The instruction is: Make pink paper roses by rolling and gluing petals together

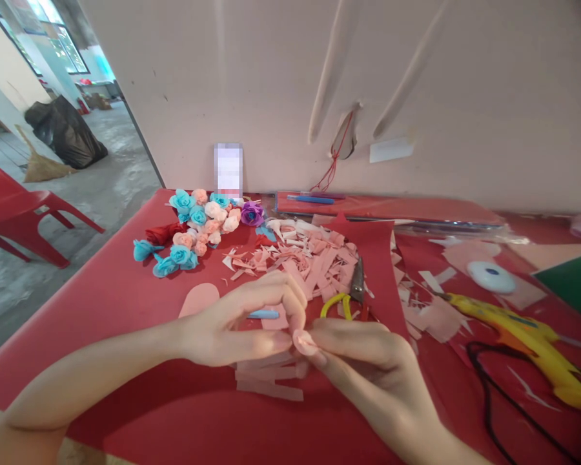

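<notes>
A small pink paper flower [305, 343], apparently a rolled strip, sits at the meeting point of both hands. My right hand [375, 358] pinches it between thumb and fingers. From the other side, my left hand [252, 316] closes on its left edge with thumb and bent forefinger. Pink paper strips [270, 387] lie on the red table below them. Behind the fingers rest a light-blue pen [263, 314] and scissors with yellow handles [336, 305], partly hidden. A rounded pink paper piece [199, 298] shows beside my left wrist.
Finished paper flowers [184, 203] in several colours stand at the back left, before a propped phone [228, 169]. Pink scraps [319, 255] are heaped mid-table. To the right lie a yellow glue gun [508, 323] with a black cord and a white oval object [491, 277].
</notes>
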A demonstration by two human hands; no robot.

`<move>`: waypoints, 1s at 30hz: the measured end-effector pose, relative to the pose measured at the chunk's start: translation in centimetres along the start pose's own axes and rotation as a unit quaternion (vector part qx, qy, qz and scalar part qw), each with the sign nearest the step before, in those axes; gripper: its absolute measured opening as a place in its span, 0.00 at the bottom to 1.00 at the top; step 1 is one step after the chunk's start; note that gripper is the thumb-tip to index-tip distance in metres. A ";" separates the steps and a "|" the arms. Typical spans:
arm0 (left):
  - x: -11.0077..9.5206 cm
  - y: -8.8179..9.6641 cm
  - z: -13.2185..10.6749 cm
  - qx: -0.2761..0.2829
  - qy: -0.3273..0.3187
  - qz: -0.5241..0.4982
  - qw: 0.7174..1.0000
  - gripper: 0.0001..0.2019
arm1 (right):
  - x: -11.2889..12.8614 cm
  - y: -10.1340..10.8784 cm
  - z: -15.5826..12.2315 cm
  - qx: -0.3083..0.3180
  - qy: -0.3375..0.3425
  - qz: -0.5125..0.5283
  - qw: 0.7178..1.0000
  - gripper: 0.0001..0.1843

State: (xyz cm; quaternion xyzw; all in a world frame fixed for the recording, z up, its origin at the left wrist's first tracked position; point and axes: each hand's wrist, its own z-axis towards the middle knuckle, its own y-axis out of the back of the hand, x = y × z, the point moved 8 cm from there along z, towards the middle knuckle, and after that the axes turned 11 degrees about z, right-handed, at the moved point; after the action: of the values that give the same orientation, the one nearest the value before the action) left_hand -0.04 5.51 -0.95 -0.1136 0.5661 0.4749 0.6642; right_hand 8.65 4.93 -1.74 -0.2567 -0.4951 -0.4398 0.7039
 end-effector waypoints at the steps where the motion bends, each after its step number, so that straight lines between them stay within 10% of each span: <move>1: -0.1 0.0 0.0 -0.006 -0.008 0.011 1.000 0.06 | 0.2 0.1 0.0 -0.008 0.008 -0.010 1.000 0.11; 30: -1.0 0.6 -0.1 -0.109 -0.068 0.046 0.991 0.06 | 1.5 0.3 -0.6 -0.063 0.085 -0.111 0.988 0.10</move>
State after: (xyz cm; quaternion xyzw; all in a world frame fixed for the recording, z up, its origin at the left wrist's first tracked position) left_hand -0.50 5.23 0.08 -0.1263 0.4690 0.5707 0.6622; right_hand 9.39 4.06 -0.57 -0.2057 -0.4300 -0.5659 0.6727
